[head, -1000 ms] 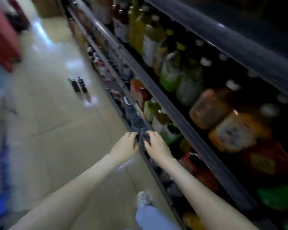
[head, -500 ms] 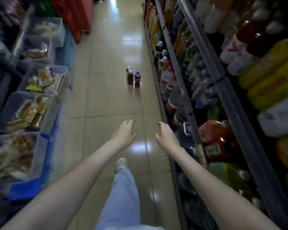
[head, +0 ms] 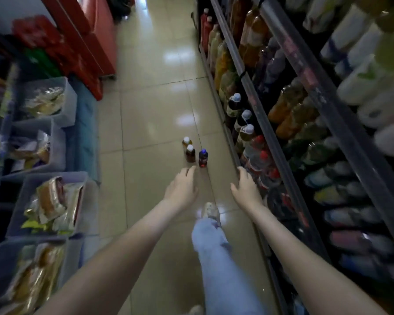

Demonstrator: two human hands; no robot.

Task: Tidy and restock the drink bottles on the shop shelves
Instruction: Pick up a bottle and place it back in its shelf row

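Bottles, three, upright on floor beyond empty, loose-fingered left hand and right hand; shelf labels blurred.

Three upright bottles on floor

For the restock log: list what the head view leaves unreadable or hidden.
- Three floor bottles: labels too small to read in the head view.
- White bottles at upper right: motion-blurred and cut by the frame edge.
- Lower shelf bottles: dark and blurred, so their count and kind are unclear.
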